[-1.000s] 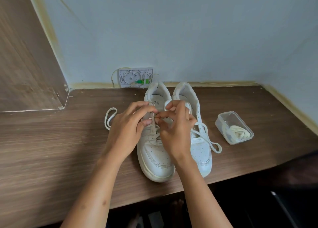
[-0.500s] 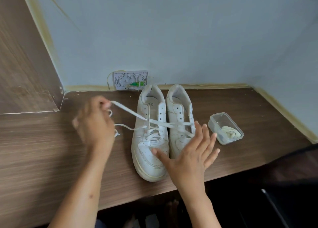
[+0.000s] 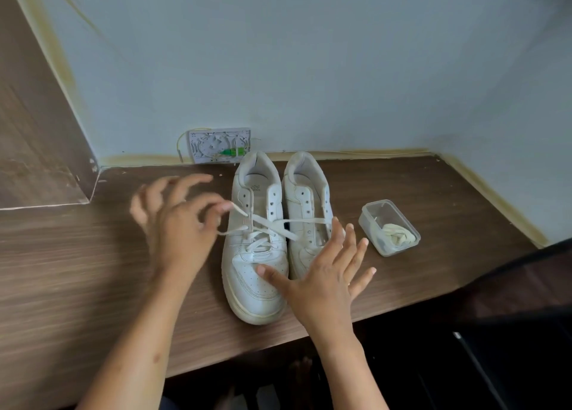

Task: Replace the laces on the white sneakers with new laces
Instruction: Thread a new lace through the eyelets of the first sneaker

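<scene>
Pale blue wall, yellowed seam along the back edge of a brown wood-grain bench (image 3: 77, 270). A white wall box (image 3: 219, 145) with a green part sits at that back edge. Two white sneakers, toes toward the front edge: the left sneaker (image 3: 256, 239) half-laced, the right sneaker (image 3: 306, 211) just beside it, touching along the sides. Left hand (image 3: 176, 220) — blurred — is left of the left sneaker, thumb and forefinger pinching the white lace (image 3: 272, 227); other fingers spread. Lace ends run across both shoes. Right hand (image 3: 325, 273) flat, fingers splayed wide, resting over the right sneaker's toe, thumb on the left one's toe. Toward the right end, a clear plastic tub (image 3: 388, 226) holds a cream lace bundle (image 3: 397, 234).
</scene>
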A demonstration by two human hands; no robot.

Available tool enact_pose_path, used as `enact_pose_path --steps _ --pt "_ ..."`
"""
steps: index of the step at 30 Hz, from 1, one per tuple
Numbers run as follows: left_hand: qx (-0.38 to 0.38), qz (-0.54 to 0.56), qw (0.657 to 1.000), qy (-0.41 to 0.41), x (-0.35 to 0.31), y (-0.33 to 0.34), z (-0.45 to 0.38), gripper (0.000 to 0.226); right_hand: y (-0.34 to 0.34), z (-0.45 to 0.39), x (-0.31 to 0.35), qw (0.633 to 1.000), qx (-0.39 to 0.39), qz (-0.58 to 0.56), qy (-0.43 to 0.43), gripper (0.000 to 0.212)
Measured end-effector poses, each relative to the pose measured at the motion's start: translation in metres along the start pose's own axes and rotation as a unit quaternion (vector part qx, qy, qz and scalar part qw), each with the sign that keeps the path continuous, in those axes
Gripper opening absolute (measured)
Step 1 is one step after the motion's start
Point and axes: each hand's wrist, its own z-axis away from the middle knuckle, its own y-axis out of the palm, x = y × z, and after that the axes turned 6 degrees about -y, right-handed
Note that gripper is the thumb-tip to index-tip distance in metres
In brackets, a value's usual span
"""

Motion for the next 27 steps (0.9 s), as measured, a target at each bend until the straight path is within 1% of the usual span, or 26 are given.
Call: enact_pose_path --steps 1,3,4,6,7,8,9,11,13,15,16,17,18,19,21,22,23,24,25,26,27 --pt "-0.036 0.004 0.997 -0.068 0.007 -0.003 -0.003 0.015 0.0 0.0 0.0 1.0 0.004 0.003 0.001 0.143" --pt "-0.085 0.016 0.976 -0.198 0.029 -0.009 -0.009 0.029 0.0 0.0 0.001 1.0 0.007 0.009 0.001 0.143" --pt "-0.096 0.022 0.966 -0.238 0.039 -0.012 -0.012 0.036 0.0 0.0 0.0 1.0 0.006 0.01 -0.001 0.143" --pt "-0.08 0.012 0.961 -0.266 0.053 -0.016 -0.013 0.04 0.0 0.0 0.0 1.0 0.005 0.008 -0.004 0.142" --pt "-0.055 -0.003 0.963 -0.264 0.054 -0.015 -0.012 0.037 0.001 0.0 0.0 1.0 0.004 0.006 -0.004 0.142" --pt "-0.027 -0.012 0.97 -0.243 0.051 -0.013 -0.011 0.037 0.001 -0.001 0.0 1.0 0.004 0.006 -0.005 0.142" --pt "-0.001 -0.009 0.98 -0.199 0.045 -0.011 -0.009 0.037 0.001 -0.001 0.001 1.0 0.005 0.006 -0.005 0.142" --pt "0.047 0.005 0.996 -0.076 0.026 -0.009 -0.007 0.032 0.0 -0.001 0.001 1.0 0.009 0.009 -0.004 0.141" --pt "0.089 0.007 0.996 0.028 0.013 -0.004 -0.005 0.026 0.0 -0.001 0.001 1.0 0.013 0.009 -0.003 0.141" --pt "0.098 -0.004 0.993 0.07 0.004 0.001 -0.002 0.03 0.0 -0.002 0.001 1.0 0.012 0.007 -0.003 0.14" --pt "0.077 -0.014 0.994 0.072 0.001 0.003 0.0 0.03 0.0 -0.002 0.0 1.0 0.011 0.006 -0.003 0.14" --pt "0.038 -0.027 0.997 0.057 0.001 0.002 0.0 0.027 0.0 -0.001 0.0 1.0 0.011 0.005 -0.004 0.14" --pt "-0.009 -0.036 0.999 0.021 0.004 0.0 -0.002 0.023 0.001 -0.001 0.0 1.0 0.01 0.005 -0.006 0.14" --pt "-0.052 -0.039 0.997 -0.036 0.012 -0.003 -0.005 0.022 0.001 -0.001 0.0 1.0 0.009 0.005 -0.007 0.139" --pt "-0.098 -0.029 0.983 -0.154 0.037 -0.01 -0.012 0.035 0.0 0.0 0.0 1.0 0.007 0.005 -0.01 0.139" --pt "-0.108 -0.012 0.975 -0.194 0.049 -0.014 -0.015 0.044 0.0 0.0 0.0 1.0 0.007 0.006 -0.011 0.139" --pt "-0.109 0.003 0.969 -0.22 0.057 -0.018 -0.017 0.05 0.0 -0.001 0.0 1.0 0.007 0.007 -0.011 0.139" --pt "-0.097 0.003 0.966 -0.239 0.06 -0.02 -0.017 0.05 0.0 -0.001 0.0 1.0 0.007 0.009 -0.011 0.139" --pt "-0.073 -0.01 0.965 -0.251 0.059 -0.021 -0.016 0.044 0.0 -0.001 0.0 1.0 0.007 0.011 -0.011 0.139" --pt "-0.042 -0.021 0.968 -0.248 0.056 -0.019 -0.014 0.037 0.001 -0.001 0.0 1.0 0.007 0.012 -0.01 0.139" --pt "-0.008 -0.022 0.974 -0.227 0.051 -0.016 -0.012 0.033 0.001 -0.001 0.0 1.0 0.008 0.012 -0.009 0.14"
